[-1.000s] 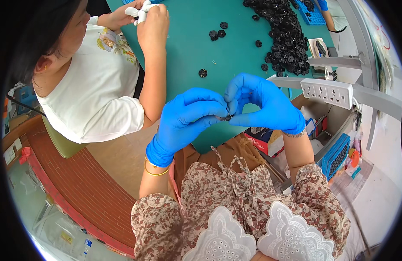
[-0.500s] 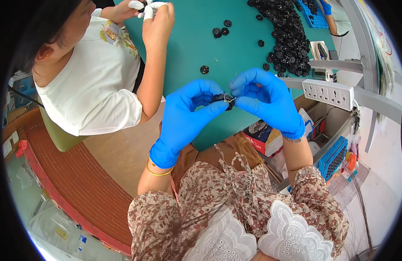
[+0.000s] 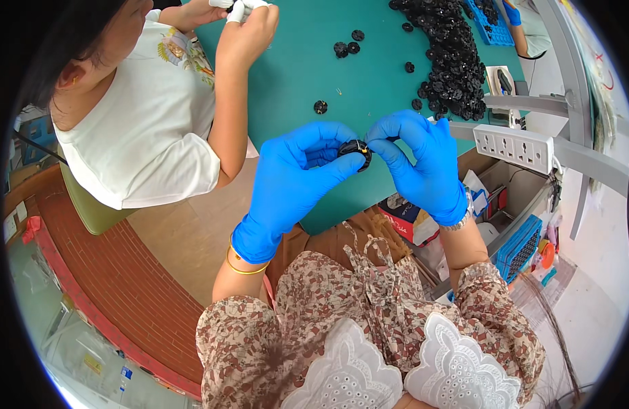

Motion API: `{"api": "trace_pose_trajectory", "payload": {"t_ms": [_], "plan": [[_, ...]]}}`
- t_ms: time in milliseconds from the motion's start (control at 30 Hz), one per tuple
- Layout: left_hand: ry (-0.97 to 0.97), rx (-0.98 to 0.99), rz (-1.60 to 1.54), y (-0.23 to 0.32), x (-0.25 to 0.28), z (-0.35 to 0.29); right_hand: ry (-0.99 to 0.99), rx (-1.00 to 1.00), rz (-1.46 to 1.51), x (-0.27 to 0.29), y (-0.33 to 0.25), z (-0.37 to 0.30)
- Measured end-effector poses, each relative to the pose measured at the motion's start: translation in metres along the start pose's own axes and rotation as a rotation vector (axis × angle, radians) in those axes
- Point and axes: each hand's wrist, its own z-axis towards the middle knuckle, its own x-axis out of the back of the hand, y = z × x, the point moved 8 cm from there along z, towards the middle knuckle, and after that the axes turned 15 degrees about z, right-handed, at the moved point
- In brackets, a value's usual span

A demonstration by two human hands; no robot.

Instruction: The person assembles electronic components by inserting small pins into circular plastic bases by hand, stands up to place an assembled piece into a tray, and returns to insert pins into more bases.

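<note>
My left hand (image 3: pixel 287 178), in a blue glove, pinches a small round black part (image 3: pixel 356 151) between thumb and fingers, above the near edge of the green table. A light line and a small yellow spot show on its rim. My right hand (image 3: pixel 423 163), gloved in blue too, has thumb and forefinger pressed together close to the part's right side. Whatever is between those fingertips is too small to make out. On the table beyond lies a single round black part (image 3: pixel 320 107) of similar look.
A large heap of black parts (image 3: pixel 454 75) covers the green table's (image 3: pixel 287 82) far right, near a blue tray (image 3: pixel 495 33). A white power strip (image 3: pixel 513 146) on a grey frame stands at right. At left, a co-worker (image 3: pixel 137 136) in white handles something small.
The black part has turned in my left fingers, showing its rim more. My right fingertips have closed into a tighter pinch, and the right wrist has rotated slightly.
</note>
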Motion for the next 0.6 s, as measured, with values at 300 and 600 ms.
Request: {"api": "trace_pose_trajectory", "payload": {"t_ms": [300,600], "plan": [[-0.080,0.020,-0.012,0.0052,0.0020,0.0005,0.008,0.008,-0.035,-0.0049,-0.0037,-0.0012],[-0.048,-0.011,-0.138,0.0017,0.0004,0.0031,0.038,0.006,-0.012,-0.0042,-0.0038,0.0004]]}}
